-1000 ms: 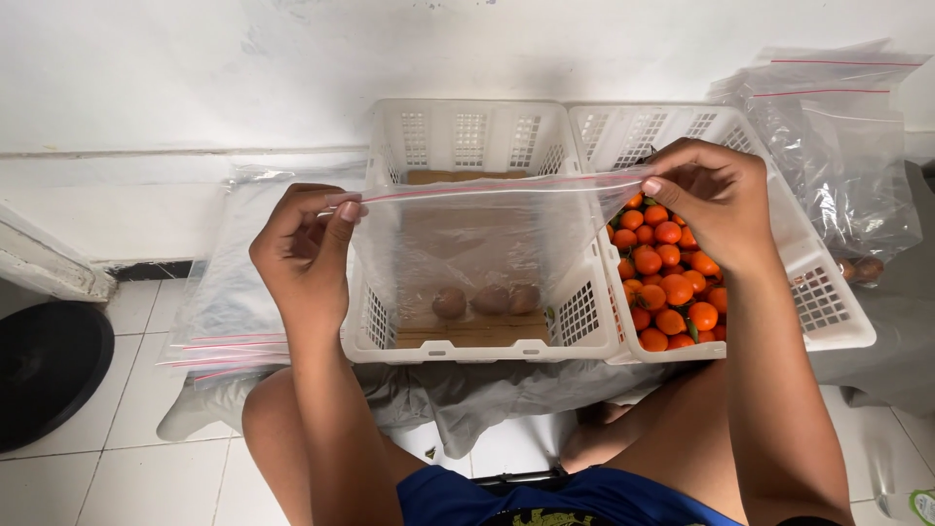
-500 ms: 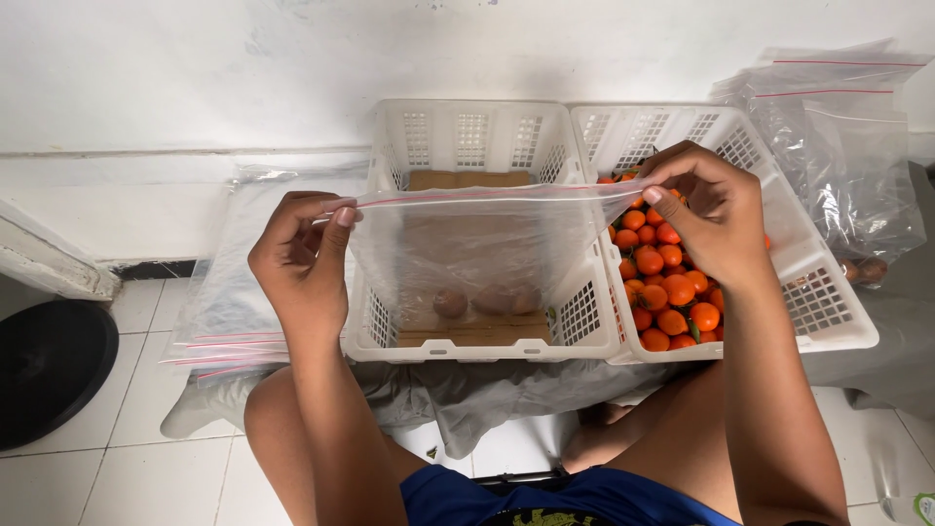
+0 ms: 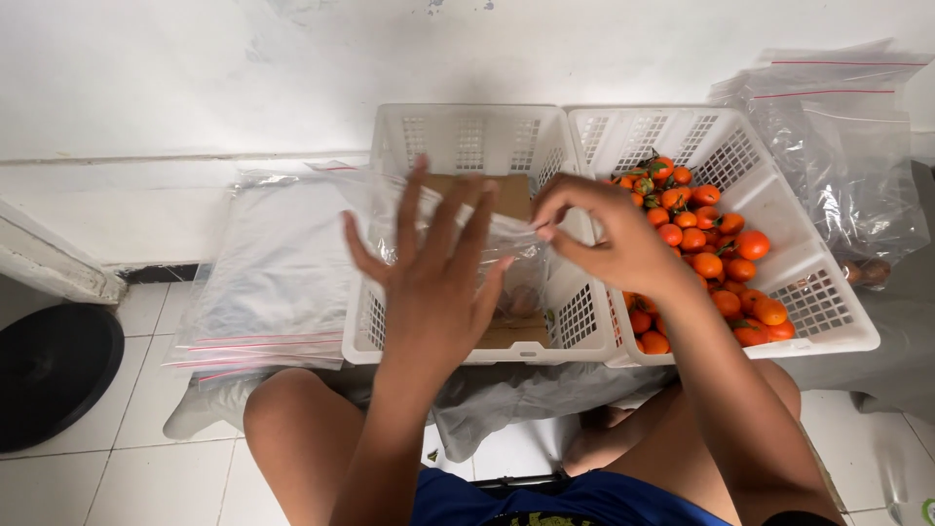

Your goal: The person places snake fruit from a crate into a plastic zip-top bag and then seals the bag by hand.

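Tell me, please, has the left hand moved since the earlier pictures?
Yes. The left hand has let go of the clear zip bag's left corner and shifted right, now spread open-fingered over the middle of the left white basket.

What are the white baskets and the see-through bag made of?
The white baskets look like hard moulded plastic: smooth, a little shiny, with neat grid holes in the walls. The see-through bag held by the right hand, with the left hand spread in front of it, looks like thin soft plastic film: it crinkles, catches the light, and shows what is behind it.
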